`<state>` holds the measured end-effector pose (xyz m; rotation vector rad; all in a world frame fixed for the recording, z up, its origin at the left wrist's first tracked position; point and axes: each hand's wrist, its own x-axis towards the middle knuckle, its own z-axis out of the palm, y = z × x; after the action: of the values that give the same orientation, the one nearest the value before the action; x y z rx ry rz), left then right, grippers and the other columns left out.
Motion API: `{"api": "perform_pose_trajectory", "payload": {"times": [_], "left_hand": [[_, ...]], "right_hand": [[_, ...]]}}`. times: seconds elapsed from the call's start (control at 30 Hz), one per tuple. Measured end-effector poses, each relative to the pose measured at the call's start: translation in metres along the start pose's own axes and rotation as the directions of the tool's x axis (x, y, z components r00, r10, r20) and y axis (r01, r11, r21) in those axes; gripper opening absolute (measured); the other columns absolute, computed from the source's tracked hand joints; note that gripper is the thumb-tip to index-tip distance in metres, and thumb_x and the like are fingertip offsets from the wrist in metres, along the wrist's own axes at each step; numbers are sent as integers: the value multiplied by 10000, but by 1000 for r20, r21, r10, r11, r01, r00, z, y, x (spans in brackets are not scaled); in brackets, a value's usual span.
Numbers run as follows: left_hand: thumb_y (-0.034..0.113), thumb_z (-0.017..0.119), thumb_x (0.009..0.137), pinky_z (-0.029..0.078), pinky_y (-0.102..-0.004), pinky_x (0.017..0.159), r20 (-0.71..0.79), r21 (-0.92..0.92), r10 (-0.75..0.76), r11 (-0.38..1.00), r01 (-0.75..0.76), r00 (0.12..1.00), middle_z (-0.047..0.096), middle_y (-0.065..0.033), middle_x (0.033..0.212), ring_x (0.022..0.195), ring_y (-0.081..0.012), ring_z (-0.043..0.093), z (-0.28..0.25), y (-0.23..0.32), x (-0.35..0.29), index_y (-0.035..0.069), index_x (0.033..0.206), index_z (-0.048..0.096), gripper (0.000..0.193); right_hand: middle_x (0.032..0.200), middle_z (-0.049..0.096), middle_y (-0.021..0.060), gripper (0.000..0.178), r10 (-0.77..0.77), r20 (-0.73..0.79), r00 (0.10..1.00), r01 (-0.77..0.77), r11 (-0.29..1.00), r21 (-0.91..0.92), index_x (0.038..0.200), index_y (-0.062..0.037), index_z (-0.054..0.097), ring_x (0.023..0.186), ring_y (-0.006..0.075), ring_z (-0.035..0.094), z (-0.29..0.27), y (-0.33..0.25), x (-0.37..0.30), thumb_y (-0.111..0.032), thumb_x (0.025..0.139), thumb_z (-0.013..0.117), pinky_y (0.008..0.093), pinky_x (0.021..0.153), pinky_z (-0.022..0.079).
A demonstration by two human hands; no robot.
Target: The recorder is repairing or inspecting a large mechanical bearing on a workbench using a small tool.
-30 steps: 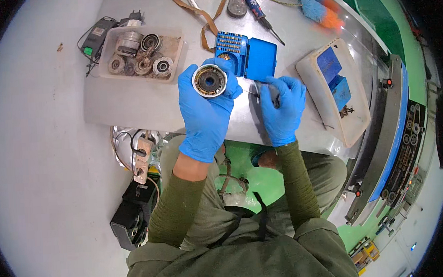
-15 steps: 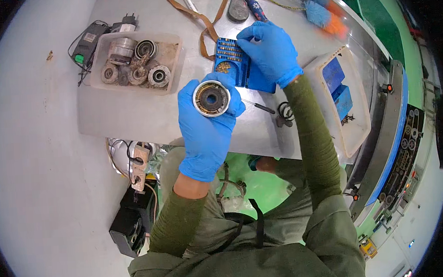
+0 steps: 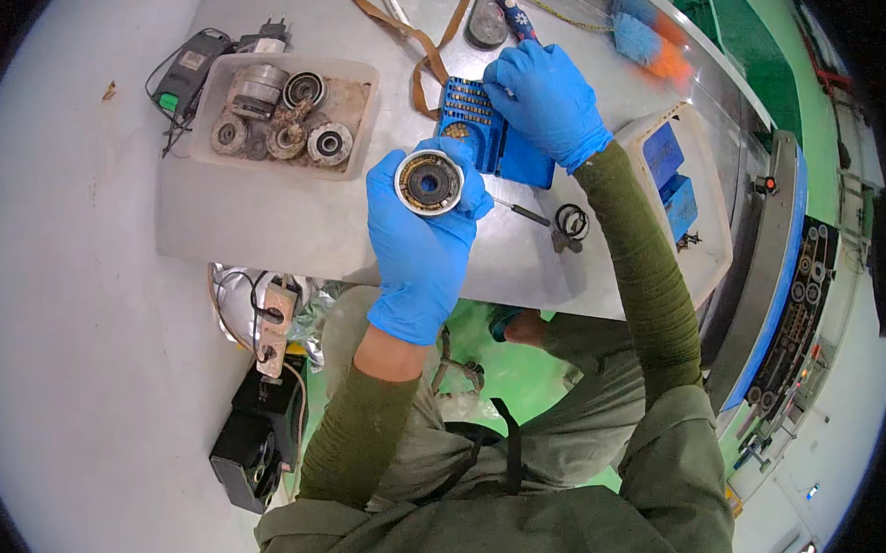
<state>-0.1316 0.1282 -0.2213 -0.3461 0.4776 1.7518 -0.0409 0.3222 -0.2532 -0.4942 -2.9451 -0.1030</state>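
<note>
My left hand [image 3: 418,268], in a blue glove, is closed around a round metal part [image 3: 429,183]. The part has a pale outer ring, a dark core and a central hole, and its open face is turned up. My right hand [image 3: 551,103], gloved too, is over the upper right of a blue bit case [image 3: 523,160]. Its fingers are curled together, and whatever they hold is hidden. Rows of small bits stand in the case's left half, with loose brass-coloured pieces below them. Part of the case is covered by my hands.
A clear tub [image 3: 368,90] of dirty round metal parts sits at the left. To the right, a screwdriver [image 3: 528,214] and black rings [image 3: 571,222] lie near a white bin [image 3: 706,233] holding blue boxes. A brown strap [image 3: 419,52] and a blue-orange duster [image 3: 651,40] lie at the back.
The view has shifted slightly, so the table things sit a little further right and higher. My right fingers are more curled beside the bit case. My left hand keeps its hold on the round part.
</note>
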Motion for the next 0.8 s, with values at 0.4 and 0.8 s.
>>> {"api": "perform_pose_trajectory", "payload": {"times": [0.4,0.8], "left_hand": [[336,383,932,356,-327,644,20,-79,-5,997,7,1000,498,-79,740,690,-191,445,-2,-2,5,21,944,571,367],[374,328,947,476,-337,605,-126,-26,64,997,-68,990,621,-87,751,618,-207,559,-7,-5,14,56,937,611,426]], "right_hand": [[788,562,107,141,-47,-78,996,49,999,14,800,-80,581,746,291,596,-5,3,1,-210,848,604,408,666,485],[790,585,59,71,367,7,930,-220,541,812,872,-27,618,729,167,574,-93,-123,-61,-33,820,665,291,702,465]]}}
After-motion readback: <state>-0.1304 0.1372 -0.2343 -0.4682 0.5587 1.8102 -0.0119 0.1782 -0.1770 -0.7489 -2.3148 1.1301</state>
